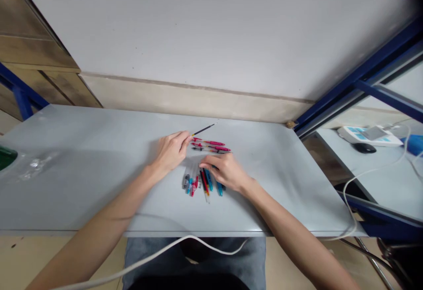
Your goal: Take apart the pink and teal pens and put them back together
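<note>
My left hand (173,150) is closed on a dark pen refill (203,130), whose tip points up and to the right. My right hand (224,169) reaches down over a group of pen parts, its fingertips pinched together; what is between them, if anything, is hidden. Below its fingers lie red and dark refills (204,182) and blue pen grips (220,188). Clear barrels with black, blue and red clips (191,185) lie just left of them. Beyond both hands, several pens with pink-red grips (214,143) lie side by side on the grey table (99,162).
A clear plastic bag (35,164) and a green object (7,158) are at the table's left. A white cable (191,237) crosses the front edge. To the right are a blue frame (355,80), a black mouse (364,147) and a white device (370,135).
</note>
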{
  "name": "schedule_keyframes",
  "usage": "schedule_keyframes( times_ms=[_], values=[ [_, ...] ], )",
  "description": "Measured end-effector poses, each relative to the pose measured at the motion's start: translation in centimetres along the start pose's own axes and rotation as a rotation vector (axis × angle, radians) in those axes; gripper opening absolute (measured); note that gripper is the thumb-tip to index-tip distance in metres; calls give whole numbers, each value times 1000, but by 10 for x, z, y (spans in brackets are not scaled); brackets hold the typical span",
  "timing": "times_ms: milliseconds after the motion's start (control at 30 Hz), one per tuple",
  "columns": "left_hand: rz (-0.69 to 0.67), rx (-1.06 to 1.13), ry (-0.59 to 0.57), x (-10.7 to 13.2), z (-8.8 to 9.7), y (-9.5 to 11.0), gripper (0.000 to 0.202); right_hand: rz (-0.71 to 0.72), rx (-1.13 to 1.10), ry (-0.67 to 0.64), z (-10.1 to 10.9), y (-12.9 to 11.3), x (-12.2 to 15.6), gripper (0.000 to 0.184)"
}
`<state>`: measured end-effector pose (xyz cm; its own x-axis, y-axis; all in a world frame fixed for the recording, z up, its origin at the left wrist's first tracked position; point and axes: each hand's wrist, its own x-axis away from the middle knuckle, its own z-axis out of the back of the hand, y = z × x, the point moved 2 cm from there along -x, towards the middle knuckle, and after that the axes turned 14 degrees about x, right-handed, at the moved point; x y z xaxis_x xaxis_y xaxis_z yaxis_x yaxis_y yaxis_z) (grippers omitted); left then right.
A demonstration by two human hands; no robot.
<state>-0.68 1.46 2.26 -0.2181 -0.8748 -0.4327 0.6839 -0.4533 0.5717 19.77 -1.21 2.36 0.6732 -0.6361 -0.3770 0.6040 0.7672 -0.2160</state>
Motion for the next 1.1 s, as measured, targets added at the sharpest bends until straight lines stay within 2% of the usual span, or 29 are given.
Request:
schedule_keyframes(
  times_ms=[100, 233, 333, 467, 900, 1100],
  values=[
    [16, -10, -25, 0, -1, 1, 31, 80, 1, -70, 0, 0, -1, 27],
    [16, -20, -54, 1, -3, 2, 31, 82, -56, -110, -1, 2, -3, 41],
    [16, -21, -68, 1, -4, 4, 30, 56, -106, -131, -6, 3, -3, 36],
    [35, -10, -83, 1, -3, 6, 29, 46, -149, -123, -13, 5, -3, 24],
    [20, 27, -92, 5, -7, 3, 31, 83, -137, -156, -9, 2, -4, 38],
    [27, 20, -100, 5, -8, 3, 29, 106, -98, -146, -14, -2, -4, 33]
  ],
)
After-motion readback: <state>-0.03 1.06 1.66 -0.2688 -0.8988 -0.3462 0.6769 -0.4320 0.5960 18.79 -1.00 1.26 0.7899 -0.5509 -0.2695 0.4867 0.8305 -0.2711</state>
